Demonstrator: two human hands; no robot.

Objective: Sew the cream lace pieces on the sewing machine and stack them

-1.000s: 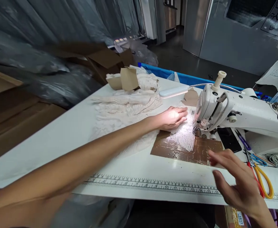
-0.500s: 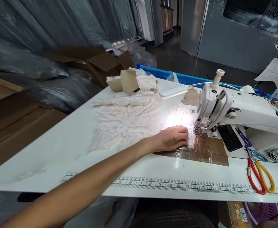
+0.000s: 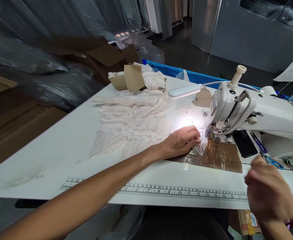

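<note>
My left hand (image 3: 182, 141) rests by the needle of the white sewing machine (image 3: 238, 110), its fingers curled closed on a piece of white lace (image 3: 201, 146). The lace runs back under the bright lamp light, beside the presser foot. Beneath it lies a brown taped sheet (image 3: 221, 156) on the table. My right hand (image 3: 271, 191) is over the table's front right, smeared by motion, so its fingers do not show clearly. It covers the handles of the scissors (image 3: 259, 143), whose purple part shows beyond it.
A heap of white lace pieces (image 3: 136, 123) with a cardboard piece (image 3: 133, 77) spreads left of the machine. A black phone (image 3: 244, 144) lies under the machine arm. A printed ruler (image 3: 181, 191) runs along the front edge. Cardboard boxes (image 3: 106, 55) stand beyond the table's left.
My right hand has come up from the lower right corner to above the table, in front of the scissors. My left hand stays at the lace; the view has shifted slightly.
</note>
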